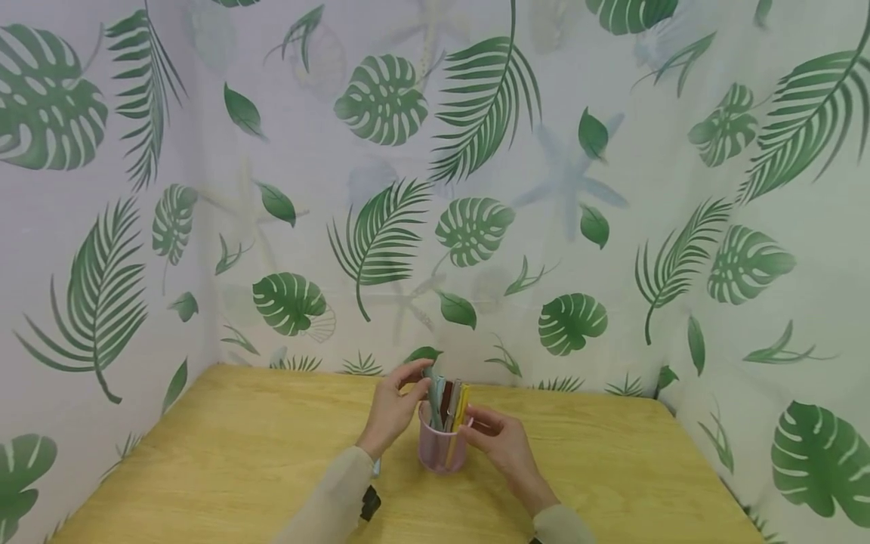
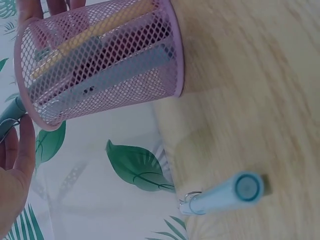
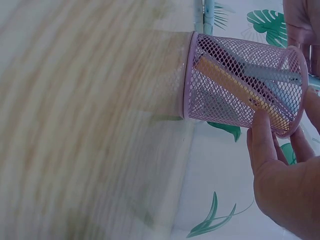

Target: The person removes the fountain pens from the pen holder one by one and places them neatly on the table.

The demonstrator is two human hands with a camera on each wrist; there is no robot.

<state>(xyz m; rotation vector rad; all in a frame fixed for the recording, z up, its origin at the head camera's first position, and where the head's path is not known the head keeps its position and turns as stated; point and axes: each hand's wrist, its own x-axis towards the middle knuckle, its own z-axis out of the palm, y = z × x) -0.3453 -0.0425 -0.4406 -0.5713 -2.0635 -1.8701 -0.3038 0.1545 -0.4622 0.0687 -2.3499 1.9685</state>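
A pink mesh pen cup (image 1: 442,451) stands upright on the table, holding several pens, among them a yellow pen (image 1: 462,404) and a dark brown one (image 1: 445,399). At its left side my left hand (image 1: 396,404) pinches a grey-green pen (image 2: 11,116) whose lower part is inside the cup. My right hand (image 1: 499,446) holds the cup at its right side near the rim, thumb and fingers against the mesh (image 3: 240,85). On the table left of the cup is a light blue pen (image 2: 225,193), mostly hidden by my left forearm in the head view.
The wooden table (image 1: 272,423) runs back to a wall covering (image 1: 408,166) printed with green leaves, which also covers both sides. A black wrist strap (image 1: 370,503) shows at my left sleeve.
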